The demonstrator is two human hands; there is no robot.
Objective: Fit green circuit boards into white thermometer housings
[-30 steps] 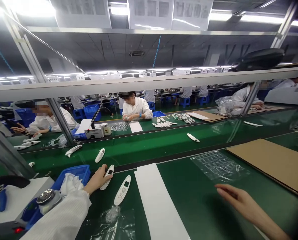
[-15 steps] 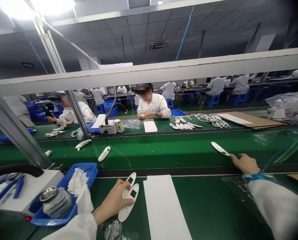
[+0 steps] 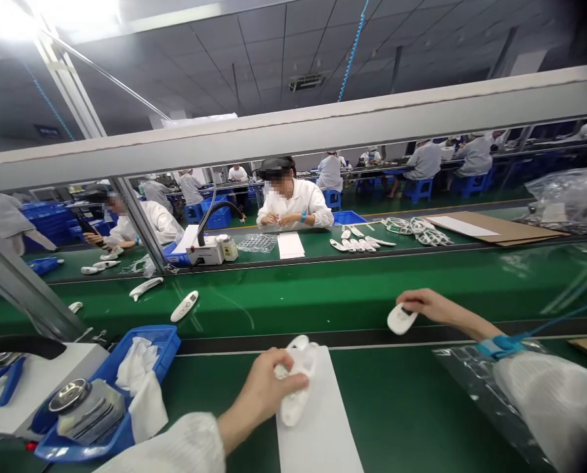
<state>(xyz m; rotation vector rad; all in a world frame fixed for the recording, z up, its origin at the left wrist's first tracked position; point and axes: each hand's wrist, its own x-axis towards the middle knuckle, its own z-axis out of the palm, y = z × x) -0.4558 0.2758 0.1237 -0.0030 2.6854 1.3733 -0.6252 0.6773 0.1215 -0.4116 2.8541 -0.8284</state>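
Observation:
My left hand (image 3: 264,387) is closed around white oval plastic shells (image 3: 295,408), thumb on top, apparently two of them overlapping and slightly blurred. They are above a long white sheet of paper (image 3: 323,440) on the green bench. Over the green conveyor belt, my right hand (image 3: 426,303) pinches another white plastic shell (image 3: 400,321) by its upper end. The fingers of this hand hide part of it. A white shell with button outlines (image 3: 184,306) and a curved white handheld housing (image 3: 146,288) lie on the belt to the left.
A blue tray (image 3: 168,345) with a metal-topped jar (image 3: 94,410) and white cloth (image 3: 148,394) stands left. Clear plastic bags (image 3: 475,381) lie under my right forearm. Across the belt, a person (image 3: 298,200) sits near several white parts (image 3: 362,243). A metal post (image 3: 136,223) rises on the left.
My left hand has moved right with its shells, from beside the paper to above it. My right hand has picked up the shell from the belt and moved left with it.

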